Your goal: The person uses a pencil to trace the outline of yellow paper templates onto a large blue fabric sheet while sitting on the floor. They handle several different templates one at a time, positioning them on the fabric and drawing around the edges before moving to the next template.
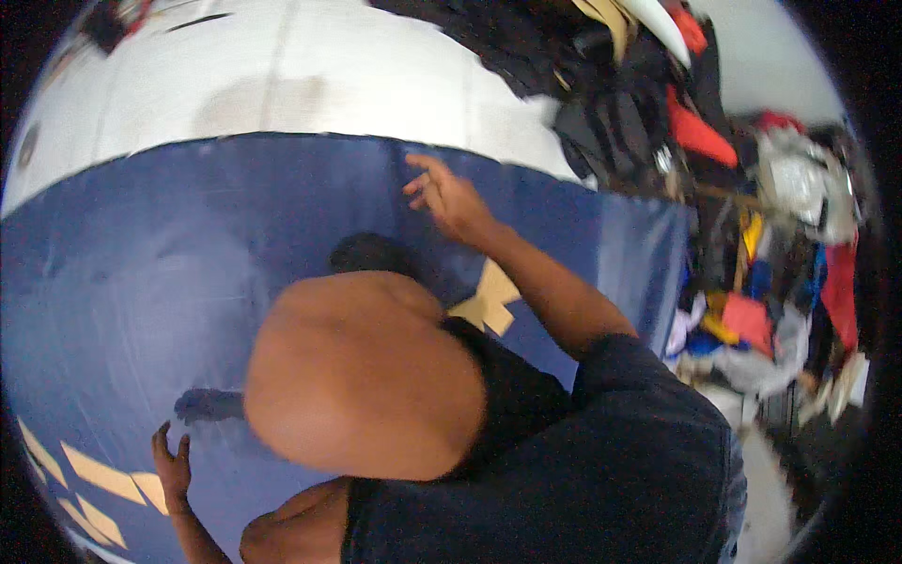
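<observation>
My right hand (451, 202) is raised over the far part of a dark blue sheet (132, 310), fingers bent and apart, with nothing in it. At the lower left, my left hand (171, 465) hovers with thumb and fingers spread, holding nothing. Nearest to it lie several flat tan cut pieces (103, 475); their material cannot be told. More tan pieces (493, 305) rest below my right forearm, partly hidden. A large rounded bare body part (362, 376), blurred, fills the middle between my arms, and a dark shirt (583, 470) covers the lower right.
Beyond the sheet's far edge runs a whitish floor (376, 99). Black fabric (526, 47) is heaped at the upper right. Along the right side lie mixed coloured cloths (747, 320) and a clear plastic bag (803, 183). Dark shadows fall on the sheet.
</observation>
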Tool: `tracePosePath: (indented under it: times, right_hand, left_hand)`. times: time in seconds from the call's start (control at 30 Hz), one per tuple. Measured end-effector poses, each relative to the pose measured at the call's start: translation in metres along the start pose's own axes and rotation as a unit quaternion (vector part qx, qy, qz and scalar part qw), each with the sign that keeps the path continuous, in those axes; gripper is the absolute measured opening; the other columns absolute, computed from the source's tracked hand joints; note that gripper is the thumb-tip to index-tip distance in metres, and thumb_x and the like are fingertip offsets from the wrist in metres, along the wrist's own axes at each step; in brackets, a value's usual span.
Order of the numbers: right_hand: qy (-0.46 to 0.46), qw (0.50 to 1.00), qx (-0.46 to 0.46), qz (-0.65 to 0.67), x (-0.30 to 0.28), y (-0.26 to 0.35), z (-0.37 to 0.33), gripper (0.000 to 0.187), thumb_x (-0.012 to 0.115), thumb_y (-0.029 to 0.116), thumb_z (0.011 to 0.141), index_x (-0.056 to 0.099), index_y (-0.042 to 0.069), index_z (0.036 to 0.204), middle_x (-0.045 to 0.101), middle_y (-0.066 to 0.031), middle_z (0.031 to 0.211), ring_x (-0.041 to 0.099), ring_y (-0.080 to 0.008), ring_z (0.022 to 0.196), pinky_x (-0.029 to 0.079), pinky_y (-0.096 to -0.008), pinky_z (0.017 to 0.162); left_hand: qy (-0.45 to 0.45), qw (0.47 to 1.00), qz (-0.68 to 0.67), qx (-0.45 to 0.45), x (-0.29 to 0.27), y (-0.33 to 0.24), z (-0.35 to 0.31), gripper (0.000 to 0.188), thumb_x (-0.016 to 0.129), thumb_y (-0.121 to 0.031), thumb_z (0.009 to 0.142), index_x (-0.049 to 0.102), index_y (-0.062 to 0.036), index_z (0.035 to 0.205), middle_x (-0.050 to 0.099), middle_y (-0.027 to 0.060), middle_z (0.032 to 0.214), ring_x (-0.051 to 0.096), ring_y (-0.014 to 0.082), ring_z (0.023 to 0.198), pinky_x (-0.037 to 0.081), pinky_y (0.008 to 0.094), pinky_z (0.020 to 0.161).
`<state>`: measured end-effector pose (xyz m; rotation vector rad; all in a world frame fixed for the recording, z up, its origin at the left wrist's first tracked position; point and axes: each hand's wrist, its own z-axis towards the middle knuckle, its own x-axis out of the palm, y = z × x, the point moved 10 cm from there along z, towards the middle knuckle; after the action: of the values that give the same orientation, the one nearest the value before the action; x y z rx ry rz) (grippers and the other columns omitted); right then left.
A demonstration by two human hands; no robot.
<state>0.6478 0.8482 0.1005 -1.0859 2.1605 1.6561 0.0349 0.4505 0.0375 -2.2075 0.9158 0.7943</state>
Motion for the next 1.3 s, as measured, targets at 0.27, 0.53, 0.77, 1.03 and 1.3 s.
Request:
tracePosePath:
  times: [0.27,0.53,0.77,1.03,1.3]
  right_hand:
    - [-0.132,0.901,0.356,-0.209,-0.086,-0.246,-0.275,0.039,0.069,0.042,0.093,0.067,0.004,0.1,0.07,-0.022,0.098,0.069,-0.0405,0.089,0.053,-0.0497,0.076]
    - [-0.183,0.897,0.38,-0.135,0.06,-0.248,-0.388,0.064,0.086,0.052,0.075,0.066,0.007,0.117,0.063,-0.0148,0.119,0.062,-0.0334,0.117,0.053,-0.0439,0.095]
    - [-0.202,0.897,0.38,-0.106,0.055,-0.242,-0.341,0.077,0.088,0.051,0.072,0.059,0.005,0.127,0.057,-0.0137,0.125,0.058,-0.0336,0.12,0.051,-0.0462,0.097]
    - [-0.232,0.879,0.404,-0.1,0.052,-0.246,-0.337,0.066,0.087,0.049,0.076,0.058,0.005,0.116,0.066,-0.0144,0.112,0.065,-0.0332,0.107,0.053,-0.0441,0.088]
    - [-0.366,0.893,0.252,0.079,0.009,-0.155,-0.256,0.034,0.079,0.029,0.09,0.065,0.004,0.109,0.069,-0.0143,0.103,0.07,-0.0306,0.091,0.054,-0.0384,0.079]
  left_hand:
    - [0.079,0.992,-0.098,-0.008,-0.041,0.062,0.055,0.052,0.066,-0.019,0.1,0.049,0.0036,0.143,0.053,0.0207,0.145,0.054,0.0306,0.13,0.045,0.0452,0.109]
    - [0.068,0.996,0.057,0.026,-0.063,-0.039,0.142,0.053,0.067,-0.018,0.098,0.05,0.0042,0.143,0.058,0.0202,0.141,0.059,0.0287,0.123,0.048,0.0427,0.106]
    - [0.073,0.986,-0.018,0.151,-0.054,-0.207,0.169,0.049,0.068,-0.023,0.1,0.056,-0.0011,0.142,0.057,0.0172,0.142,0.058,0.0288,0.121,0.049,0.0404,0.1]
    - [0.122,0.976,0.023,0.179,0.043,-0.356,0.107,0.05,0.073,-0.024,0.096,0.058,-0.0087,0.141,0.061,0.0116,0.137,0.06,0.0286,0.118,0.052,0.0407,0.093]
    - [0.308,0.905,-0.256,0.142,0.138,-0.49,0.072,0.048,0.073,-0.022,0.097,0.059,-0.0037,0.138,0.061,0.0129,0.13,0.058,0.02,0.119,0.048,0.0355,0.099]
